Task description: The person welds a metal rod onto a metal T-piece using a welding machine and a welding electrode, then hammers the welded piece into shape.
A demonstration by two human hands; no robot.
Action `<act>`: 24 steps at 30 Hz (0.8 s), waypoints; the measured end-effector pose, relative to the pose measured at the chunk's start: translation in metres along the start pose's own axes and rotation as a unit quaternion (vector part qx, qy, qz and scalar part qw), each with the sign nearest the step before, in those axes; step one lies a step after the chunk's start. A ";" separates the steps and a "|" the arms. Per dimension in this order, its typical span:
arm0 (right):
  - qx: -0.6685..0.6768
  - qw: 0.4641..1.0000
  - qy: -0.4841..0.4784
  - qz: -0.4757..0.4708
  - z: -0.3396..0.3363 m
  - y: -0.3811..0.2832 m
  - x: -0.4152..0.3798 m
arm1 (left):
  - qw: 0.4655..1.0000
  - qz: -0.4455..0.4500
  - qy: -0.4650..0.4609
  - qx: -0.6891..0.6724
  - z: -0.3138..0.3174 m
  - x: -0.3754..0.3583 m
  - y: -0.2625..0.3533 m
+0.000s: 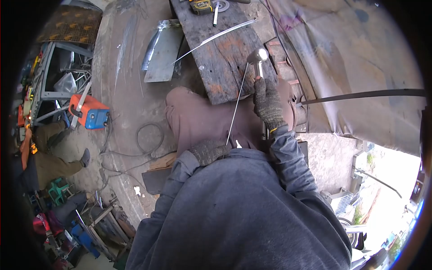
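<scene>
Head view: the right hand (pixel 268 103), fingers wrapped round 1 hammer (pixel 258 56), holds its head over the wooden plank's (pixel 222 67) near end. Nearer the body than the plank, the left hand's (pixel 208 152) fingers grip 1 thin rod (pixel 237 102).

One view, from the head, close above the wearer's own body. Lens tipped steeply down, facing forward: grey shirt (pixel 234 207) nearest, filling bottom middle; lap (pixel 216 119) and both gloved hands, left (pixel 208 152) and right (pixel 268 104), at mid-range; wooden bench (pixel 225 58) beyond, toward top edge. Very wide, bowed coverage, corners black. Sides reach out to orange-and-blue box (pixel 90 111) left, hanging sheet (pixel 355 63) right.
</scene>
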State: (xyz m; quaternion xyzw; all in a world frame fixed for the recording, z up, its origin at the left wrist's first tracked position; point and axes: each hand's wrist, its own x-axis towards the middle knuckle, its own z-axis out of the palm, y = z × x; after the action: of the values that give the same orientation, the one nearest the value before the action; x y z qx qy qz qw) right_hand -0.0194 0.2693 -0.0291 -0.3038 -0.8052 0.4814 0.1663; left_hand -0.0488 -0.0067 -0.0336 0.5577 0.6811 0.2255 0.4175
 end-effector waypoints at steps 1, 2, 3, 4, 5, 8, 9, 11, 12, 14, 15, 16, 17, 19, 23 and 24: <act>-0.047 0.995 -0.017 0.081 0.000 -0.002 0.004 | 1.000 0.001 0.004 0.003 -0.004 0.001 0.003; -0.048 0.996 -0.016 0.077 -0.002 0.000 0.007 | 1.000 -0.014 -0.009 0.007 -0.008 0.001 0.007; -0.071 0.996 0.003 -0.060 -0.004 0.001 0.009 | 0.999 -0.029 -0.025 0.011 -0.012 0.001 0.011; -0.093 0.976 0.022 -0.195 -0.005 0.002 0.011 | 0.999 -0.029 -0.024 0.013 -0.008 0.001 0.007; -0.092 0.977 0.022 -0.194 -0.004 0.004 0.008 | 1.000 -0.024 0.001 -0.002 0.001 -0.001 -0.001; -0.042 0.999 0.002 0.027 -0.012 -0.025 0.002 | 1.000 -0.009 0.008 -0.018 -0.002 0.002 -0.002; -0.024 0.996 -0.044 0.071 -0.017 -0.034 0.000 | 1.000 0.000 -0.017 -0.017 -0.004 0.001 0.002; -0.002 0.990 -0.083 0.114 -0.019 -0.035 -0.002 | 0.998 -0.033 -0.024 -0.047 -0.011 0.000 0.009; -0.024 0.994 -0.052 0.093 -0.018 -0.030 -0.005 | 0.994 -0.067 -0.026 -0.080 -0.014 0.002 0.011; -0.047 0.996 -0.028 0.073 -0.017 -0.017 -0.012 | 0.995 -0.062 -0.025 -0.068 -0.012 0.001 0.011; -0.023 0.993 -0.020 0.117 -0.017 -0.010 -0.014 | 0.997 -0.057 -0.023 -0.055 -0.011 0.000 0.011; 0.003 0.987 -0.010 0.161 -0.019 -0.023 -0.018 | 0.996 -0.061 -0.022 -0.058 -0.016 -0.002 0.019; 0.036 0.960 -0.056 0.270 -0.036 -0.037 -0.017 | 0.991 -0.101 -0.009 -0.090 -0.023 -0.004 0.029; 0.006 0.985 -0.062 0.161 -0.042 0.010 -0.011 | 0.983 -0.139 0.000 -0.116 -0.041 -0.007 0.042; 0.034 0.978 -0.052 0.201 -0.044 -0.015 -0.017 | 0.920 -0.160 0.027 -0.356 -0.081 -0.011 0.074; 0.042 0.985 -0.024 0.166 -0.041 -0.012 -0.016 | 0.878 -0.160 0.049 -0.448 -0.092 -0.012 0.086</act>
State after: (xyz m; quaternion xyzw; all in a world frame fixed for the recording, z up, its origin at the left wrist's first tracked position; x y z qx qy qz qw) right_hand 0.0114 0.2826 0.0011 -0.4140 -0.7264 0.5431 0.0772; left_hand -0.0750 0.0205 0.0870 0.1825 0.6073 0.4633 0.6190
